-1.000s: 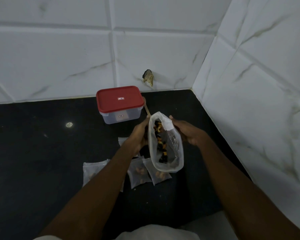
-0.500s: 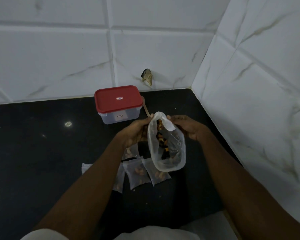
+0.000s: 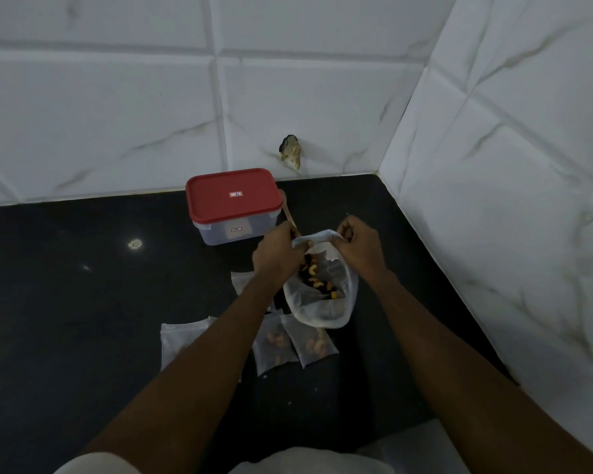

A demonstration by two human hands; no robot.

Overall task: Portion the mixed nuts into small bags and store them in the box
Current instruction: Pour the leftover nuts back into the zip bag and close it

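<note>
Both hands are at the mouth of the big nut bag (image 3: 326, 309) at centre frame. The left hand (image 3: 278, 258) pinches the left edge of the rim and the right hand (image 3: 360, 248) pinches the folded-over right edge, so the opening sits between them. The bag's long axis runs from that mouth down toward the lower frame, with the mixed nuts (image 3: 314, 278) gathered in its belly. Its bottom is just over two filled small bags (image 3: 276, 343) lying flat on the counter (image 3: 65, 302) (touching them or not, I cannot tell). Another small bag (image 3: 182, 340) lies at lower left, partly under the left forearm. The box (image 3: 231, 200), red lid on, stands up and left of the hands. It is nearer the left hand, so I judge that hand the better one to reach for it.
</note>
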